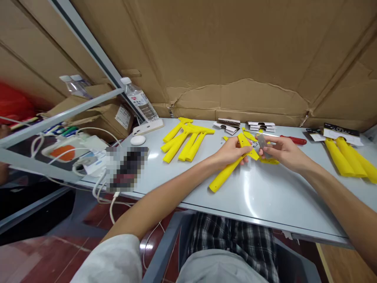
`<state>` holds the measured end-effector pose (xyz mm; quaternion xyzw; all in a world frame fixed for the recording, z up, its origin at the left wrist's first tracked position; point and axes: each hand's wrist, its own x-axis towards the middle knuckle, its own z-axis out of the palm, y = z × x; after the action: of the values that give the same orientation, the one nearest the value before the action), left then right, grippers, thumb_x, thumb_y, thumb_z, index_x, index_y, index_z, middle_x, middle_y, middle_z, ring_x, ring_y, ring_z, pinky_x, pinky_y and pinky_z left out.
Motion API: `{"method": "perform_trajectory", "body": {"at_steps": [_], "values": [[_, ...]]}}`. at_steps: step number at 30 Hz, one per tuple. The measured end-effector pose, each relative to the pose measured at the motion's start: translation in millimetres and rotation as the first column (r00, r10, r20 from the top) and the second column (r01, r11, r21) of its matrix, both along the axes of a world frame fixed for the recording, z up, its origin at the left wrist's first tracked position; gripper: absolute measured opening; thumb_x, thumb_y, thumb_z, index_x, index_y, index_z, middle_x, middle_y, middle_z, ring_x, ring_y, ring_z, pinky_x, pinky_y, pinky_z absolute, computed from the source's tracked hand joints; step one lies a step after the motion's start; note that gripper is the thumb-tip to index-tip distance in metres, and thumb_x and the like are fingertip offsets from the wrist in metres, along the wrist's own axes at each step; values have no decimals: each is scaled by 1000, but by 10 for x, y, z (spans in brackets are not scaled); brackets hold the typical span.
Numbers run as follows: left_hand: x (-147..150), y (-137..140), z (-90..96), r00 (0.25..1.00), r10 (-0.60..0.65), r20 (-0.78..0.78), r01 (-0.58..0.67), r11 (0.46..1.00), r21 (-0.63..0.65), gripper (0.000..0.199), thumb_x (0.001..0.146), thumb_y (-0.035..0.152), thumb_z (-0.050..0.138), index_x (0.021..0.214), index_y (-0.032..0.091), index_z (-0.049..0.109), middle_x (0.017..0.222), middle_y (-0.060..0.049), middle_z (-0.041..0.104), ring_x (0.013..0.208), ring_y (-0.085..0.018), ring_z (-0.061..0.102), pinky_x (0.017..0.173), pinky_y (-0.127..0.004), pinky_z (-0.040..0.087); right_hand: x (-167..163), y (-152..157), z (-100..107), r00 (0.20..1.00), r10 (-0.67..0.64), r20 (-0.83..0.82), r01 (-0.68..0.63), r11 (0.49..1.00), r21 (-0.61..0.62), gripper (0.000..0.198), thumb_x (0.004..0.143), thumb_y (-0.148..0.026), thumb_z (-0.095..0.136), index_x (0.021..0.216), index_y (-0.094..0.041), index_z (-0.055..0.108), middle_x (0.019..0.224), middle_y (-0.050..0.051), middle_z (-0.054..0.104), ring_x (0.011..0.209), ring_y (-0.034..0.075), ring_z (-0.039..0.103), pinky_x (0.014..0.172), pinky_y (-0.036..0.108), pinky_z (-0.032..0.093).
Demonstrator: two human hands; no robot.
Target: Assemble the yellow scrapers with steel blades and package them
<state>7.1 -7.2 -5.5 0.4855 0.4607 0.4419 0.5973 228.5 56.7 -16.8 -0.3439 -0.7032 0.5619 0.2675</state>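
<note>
Standing behind the glossy pale-grey table (273, 196) is a brown cardboard wall (235, 51). Above the table, the left hand (229, 154) grips a yellow T-shaped plastic-looking handle (226, 175), round-stemmed and dark-dotted; beside it, the right hand (283, 151) pinches a small grey rectangular piece (262, 144).

No wording, brand or number can be read with certainty. At the far left of the surface (176, 184), a clear bottle (149, 111) wears a white label (137, 99) with a small red mark and dark characters, too small to make out. Left of it, a cardboard box (106, 121) bears a white sticker (123, 116) with illegible dark print. At the far right, above yellow handles (343, 161), a black-and-white card (343, 135) carries a pale line of characters on its dark band, likewise too small to read.
</note>
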Motion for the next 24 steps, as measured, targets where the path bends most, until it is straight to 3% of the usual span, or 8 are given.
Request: {"method": "perform_trajectory", "body": {"at_steps": [7, 12, 16, 24], "values": [[70, -4, -67, 999, 21, 30, -21, 1000, 13, 5, 94, 12, 59, 95, 16, 57, 72, 2, 60, 50, -8, 55, 44, -21, 42, -26, 20, -71, 985, -157, -73, 160, 986, 39, 52, 74, -53, 88, 112, -20, 73, 97, 8, 74, 87, 23, 74, 82, 37, 61], [118, -36, -43, 992, 91, 82, -91, 996, -8, 17, 87, 3, 58, 96, 17, 55, 67, 3, 60, 46, -8, 53, 43, -21, 40, -68, -11, -59, 990, -137, -37, 139, 987, 77, 53, 81, -57, 81, 118, -20, 74, 93, 6, 72, 75, 18, 71, 76, 36, 61], [118, -46, -9, 993, 95, 70, -96, 995, 10, 17, 84, 1, 56, 91, 16, 57, 61, 4, 58, 45, -8, 51, 43, -21, 39, -72, -42, -38, 995, -103, -10, 103, 992, 77, 57, 82, -54, 81, 127, -20, 72, 96, 6, 72, 79, 17, 70, 78, 34, 59], [119, -73, -24, 993, 114, 18, -115, 990, 78, 10, 87, 7, 61, 88, 16, 58, 63, 3, 61, 47, -8, 55, 44, -21, 43, -105, -87, -29, 968, -232, -96, 240, 968, 79, 48, 73, -46, 90, 113, -21, 77, 99, 6, 74, 88, 14, 69, 83, 28, 58]]}}
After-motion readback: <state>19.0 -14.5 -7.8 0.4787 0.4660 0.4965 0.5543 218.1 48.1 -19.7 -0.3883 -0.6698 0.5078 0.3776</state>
